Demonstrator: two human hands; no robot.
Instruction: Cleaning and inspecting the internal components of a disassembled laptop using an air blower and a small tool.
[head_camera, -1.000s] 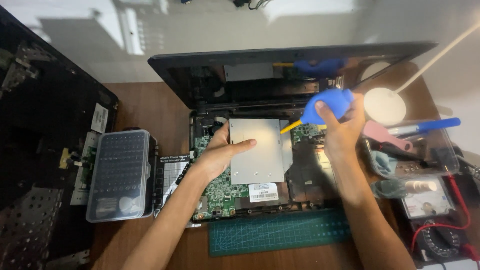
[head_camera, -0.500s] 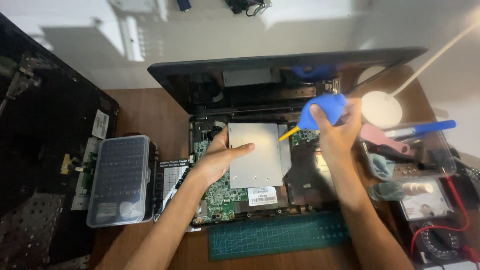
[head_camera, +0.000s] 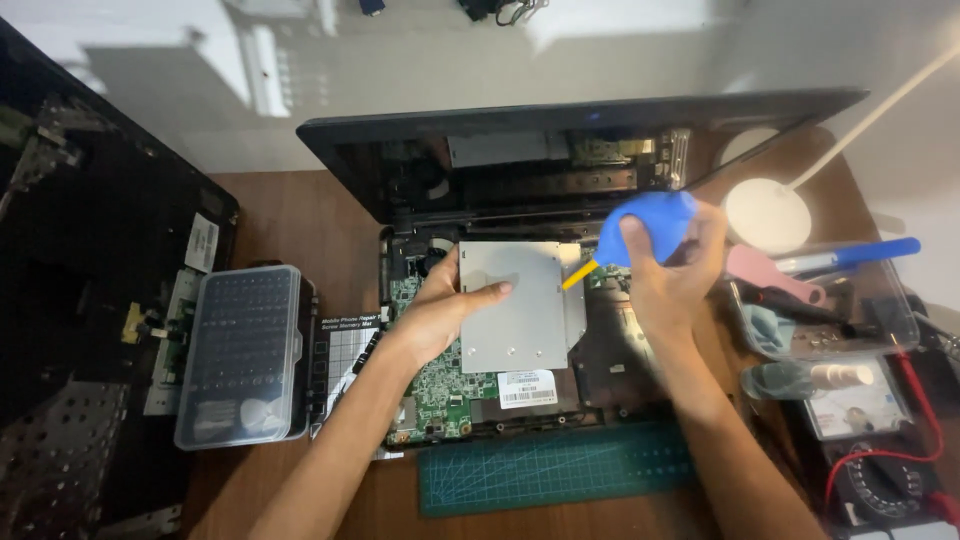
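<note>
My right hand (head_camera: 668, 280) is closed around the blue air blower (head_camera: 643, 228), its yellow nozzle (head_camera: 577, 275) pointing down-left at the silver metal drive (head_camera: 520, 305). My left hand (head_camera: 440, 315) lies flat on this drive's left edge, fingers stretched, not gripping. The drive sits inside the opened laptop base (head_camera: 480, 400). A clear screwdriver bit case (head_camera: 240, 355) stands on the left, a green cutting mat (head_camera: 555, 465) below.

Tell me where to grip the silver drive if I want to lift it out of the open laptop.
Probably by the left edge of the drive, coming in from the left. It lies flat in the laptop, and the left hand already rests there, thumb across the top. The right edge is crowded: the yellow nozzle of the blower in the right hand points at it.
</note>
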